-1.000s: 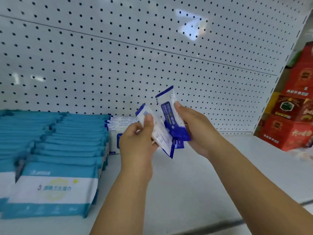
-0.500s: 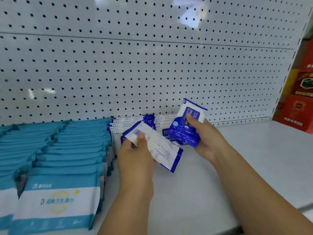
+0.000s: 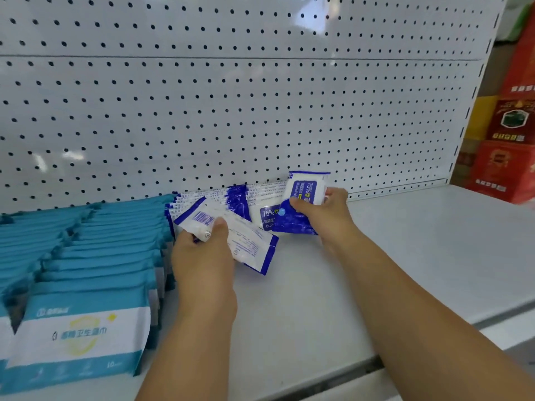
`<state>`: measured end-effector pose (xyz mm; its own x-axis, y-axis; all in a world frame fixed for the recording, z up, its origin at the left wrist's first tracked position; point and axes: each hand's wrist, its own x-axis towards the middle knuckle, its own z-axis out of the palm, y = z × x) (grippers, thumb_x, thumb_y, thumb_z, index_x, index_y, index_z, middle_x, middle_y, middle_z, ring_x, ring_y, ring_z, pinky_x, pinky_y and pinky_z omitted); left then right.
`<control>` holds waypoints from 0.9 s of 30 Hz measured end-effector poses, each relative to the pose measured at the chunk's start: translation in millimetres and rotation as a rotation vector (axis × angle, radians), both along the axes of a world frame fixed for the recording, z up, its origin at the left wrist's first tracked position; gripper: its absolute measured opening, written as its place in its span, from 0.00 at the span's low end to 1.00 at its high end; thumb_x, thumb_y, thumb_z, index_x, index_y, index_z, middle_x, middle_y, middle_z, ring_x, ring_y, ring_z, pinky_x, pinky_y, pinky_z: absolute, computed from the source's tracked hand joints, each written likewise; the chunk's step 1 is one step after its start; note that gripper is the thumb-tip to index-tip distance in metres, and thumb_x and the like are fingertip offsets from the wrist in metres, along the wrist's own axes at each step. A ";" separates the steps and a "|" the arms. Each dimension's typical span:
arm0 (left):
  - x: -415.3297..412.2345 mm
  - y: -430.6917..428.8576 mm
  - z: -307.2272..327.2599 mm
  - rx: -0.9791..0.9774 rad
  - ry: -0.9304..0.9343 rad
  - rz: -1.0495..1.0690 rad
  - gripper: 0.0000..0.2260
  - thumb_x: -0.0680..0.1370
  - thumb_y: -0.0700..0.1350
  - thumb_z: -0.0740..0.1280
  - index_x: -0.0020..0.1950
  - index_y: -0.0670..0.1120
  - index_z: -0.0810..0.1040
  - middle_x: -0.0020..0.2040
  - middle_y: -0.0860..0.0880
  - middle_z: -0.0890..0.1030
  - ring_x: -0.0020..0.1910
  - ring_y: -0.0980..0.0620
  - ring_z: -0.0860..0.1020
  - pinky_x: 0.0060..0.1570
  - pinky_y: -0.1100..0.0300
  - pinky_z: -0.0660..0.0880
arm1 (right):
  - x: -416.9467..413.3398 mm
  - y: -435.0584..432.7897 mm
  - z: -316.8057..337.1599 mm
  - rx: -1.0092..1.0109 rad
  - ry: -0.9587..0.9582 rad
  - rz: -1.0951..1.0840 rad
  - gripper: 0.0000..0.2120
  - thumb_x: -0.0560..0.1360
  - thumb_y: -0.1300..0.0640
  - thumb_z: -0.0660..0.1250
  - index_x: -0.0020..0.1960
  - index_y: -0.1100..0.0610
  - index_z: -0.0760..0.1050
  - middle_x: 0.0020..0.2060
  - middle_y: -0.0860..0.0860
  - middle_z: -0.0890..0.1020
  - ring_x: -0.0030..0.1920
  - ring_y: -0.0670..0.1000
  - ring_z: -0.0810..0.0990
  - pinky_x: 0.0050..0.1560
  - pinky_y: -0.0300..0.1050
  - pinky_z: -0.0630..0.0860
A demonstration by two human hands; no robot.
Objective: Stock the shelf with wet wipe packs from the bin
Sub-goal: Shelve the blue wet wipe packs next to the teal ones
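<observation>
**Inspector:** While neither pack is yet set down, where do they stand?

**Assistant:** The left hand (image 3: pixel 202 256) grips a white-backed pack (image 3: pixel 246 241), barcode up, low over the shelf (image 3: pixel 405 256). The right hand (image 3: pixel 327 215) is clamped on a blue pack (image 3: pixel 304 192), upright at the right end of the far blue row (image 3: pixel 231 198).

**Inspector:** Done and outstanding?

**Assistant:** The teal packs (image 3: pixel 101 256) fill the left. In my judgement the blue row is barely begun, and the shelf to its right awaits stock. The bin is not in view.

Left hand (image 3: pixel 202 256) and right hand (image 3: pixel 327 218): bare. Left forearm (image 3: pixel 185 342) and right forearm (image 3: pixel 419 308): bare down to the lower frame edge.
</observation>
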<state>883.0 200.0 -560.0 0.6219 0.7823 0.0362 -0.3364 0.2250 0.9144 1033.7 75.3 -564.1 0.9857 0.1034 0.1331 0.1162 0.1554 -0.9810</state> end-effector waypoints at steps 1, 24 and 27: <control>-0.5 0.0 0.0 0.009 0.001 0.020 0.05 0.80 0.42 0.69 0.52 0.53 0.79 0.49 0.52 0.84 0.48 0.53 0.83 0.45 0.55 0.80 | -1.1 -0.5 -0.7 -0.012 -0.082 -0.039 0.27 0.72 0.58 0.78 0.62 0.53 0.65 0.51 0.50 0.81 0.48 0.48 0.83 0.42 0.43 0.83; -1.3 2.9 -7.5 0.137 0.048 0.231 0.11 0.81 0.44 0.67 0.63 0.46 0.77 0.55 0.50 0.82 0.50 0.52 0.82 0.36 0.63 0.75 | 1.8 -20.5 -10.4 -0.429 -0.477 0.031 0.20 0.68 0.61 0.80 0.58 0.52 0.82 0.56 0.48 0.78 0.57 0.46 0.77 0.49 0.27 0.76; -1.1 3.7 -7.1 0.127 0.054 0.221 0.10 0.81 0.44 0.67 0.62 0.46 0.77 0.55 0.50 0.82 0.50 0.50 0.82 0.39 0.61 0.77 | 8.2 -10.8 -13.9 -0.663 -0.574 -0.079 0.22 0.69 0.57 0.80 0.62 0.49 0.81 0.61 0.46 0.74 0.65 0.48 0.71 0.65 0.41 0.70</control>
